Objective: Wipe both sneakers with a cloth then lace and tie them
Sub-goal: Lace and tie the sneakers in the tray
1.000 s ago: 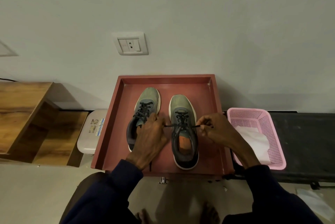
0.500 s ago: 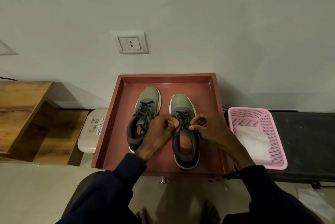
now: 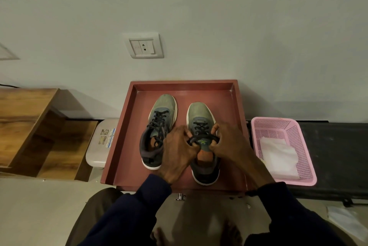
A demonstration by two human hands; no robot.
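Right-hand sneaker [image 3: 201, 114] stands toe to the wall on the red tray [image 3: 127, 126], just beside the left-hand sneaker [image 3: 163, 106], which is laced; I judge both light, soft in the upper, firm in the sole, apt to slide if tugged.

Black lace [image 3: 201, 129] thin and limp, likely slippery; I would pinch it near the top eyelets.

Left hand [image 3: 177, 150] and right hand [image 3: 231, 144] close together over the tongue, fingers curled on the lace.

Grey wall [image 3: 239, 27] behind; wooden shelf [image 3: 23, 118] left; black bench [image 3: 334, 156] right; pink basket [image 3: 298, 126] on it holds the white cloth [image 3: 278, 156].
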